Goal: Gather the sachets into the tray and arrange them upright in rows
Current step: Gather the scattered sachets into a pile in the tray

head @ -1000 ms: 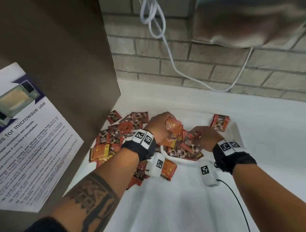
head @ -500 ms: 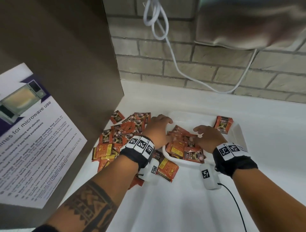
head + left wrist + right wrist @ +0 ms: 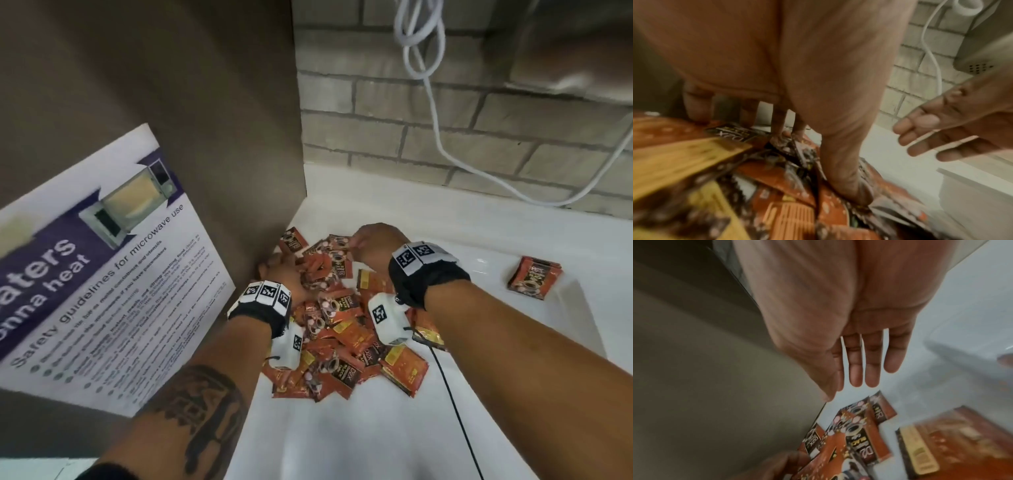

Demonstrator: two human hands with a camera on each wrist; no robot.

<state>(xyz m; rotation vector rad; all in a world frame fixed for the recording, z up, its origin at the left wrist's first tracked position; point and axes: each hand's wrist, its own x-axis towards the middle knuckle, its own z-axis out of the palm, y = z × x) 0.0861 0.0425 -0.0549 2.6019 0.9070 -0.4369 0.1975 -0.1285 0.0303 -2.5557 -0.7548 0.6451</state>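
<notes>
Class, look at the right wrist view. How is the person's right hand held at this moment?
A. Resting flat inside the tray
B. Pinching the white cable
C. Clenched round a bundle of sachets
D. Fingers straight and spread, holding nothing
D: in the right wrist view the right hand has its fingers straight and apart, with nothing between them, above the loose sachets on the white counter.
</notes>
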